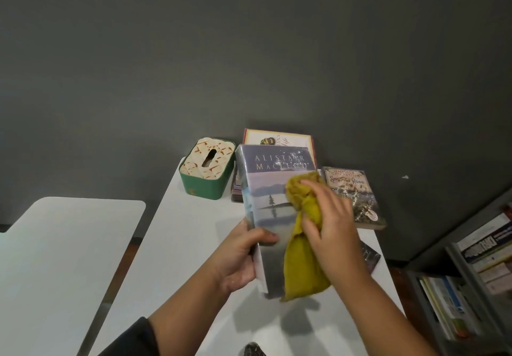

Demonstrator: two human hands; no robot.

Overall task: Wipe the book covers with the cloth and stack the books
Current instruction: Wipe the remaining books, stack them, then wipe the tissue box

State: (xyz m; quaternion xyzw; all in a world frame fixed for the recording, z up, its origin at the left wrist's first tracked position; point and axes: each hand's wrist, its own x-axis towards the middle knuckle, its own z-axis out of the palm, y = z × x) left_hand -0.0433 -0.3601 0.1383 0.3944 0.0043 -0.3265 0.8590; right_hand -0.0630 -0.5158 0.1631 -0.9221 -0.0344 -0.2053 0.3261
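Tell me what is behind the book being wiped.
Behind the held book lies a stack of books; only the top cover with a red border shows. The lower ones are mostly covered, so their number is unclear.

The right hand (329,222) and yellow cloth (302,258) hide the lower right cover of the Alistair MacLeod book (266,189); a dark book (370,257) at centre right shows only a corner.

Held book (273,189) cover: "ALISTAIR MACLEOD". Paperback (353,195) behind: "Sonoma Rose", blurred.
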